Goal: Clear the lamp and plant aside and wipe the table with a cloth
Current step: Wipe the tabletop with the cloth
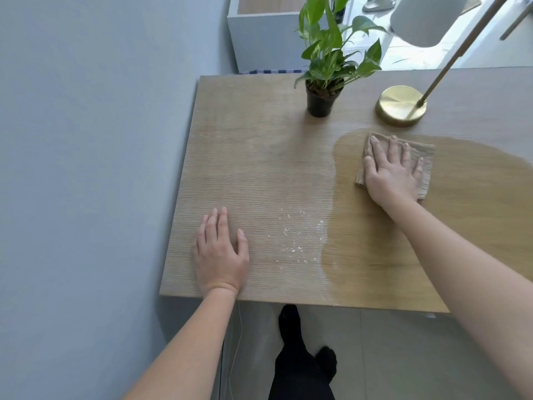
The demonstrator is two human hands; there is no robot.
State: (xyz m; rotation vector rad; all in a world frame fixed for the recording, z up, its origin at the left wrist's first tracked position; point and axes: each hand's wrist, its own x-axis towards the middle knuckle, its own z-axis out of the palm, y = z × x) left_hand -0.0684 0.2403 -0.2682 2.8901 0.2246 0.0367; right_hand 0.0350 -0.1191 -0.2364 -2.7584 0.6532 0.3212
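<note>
Head cam: my right hand (392, 168) lies flat, fingers spread, pressing the folded beige cloth (424, 166) onto the wooden table (259, 168), w/ a darker damp patch around it, so wiping is underway. My left hand (220, 252) rests flat near the front edge, holding nothing, prob. bracing me. White crumbs (300, 235) lie between the hands, not yet wiped. Potted plant (321, 93) & brass-base lamp (401, 105) stand at the back, just beyond the cloth. No readable labels.

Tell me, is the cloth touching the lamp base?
Apart: the head view shows a strip of bare table between the cloth and the lamp base.
</note>
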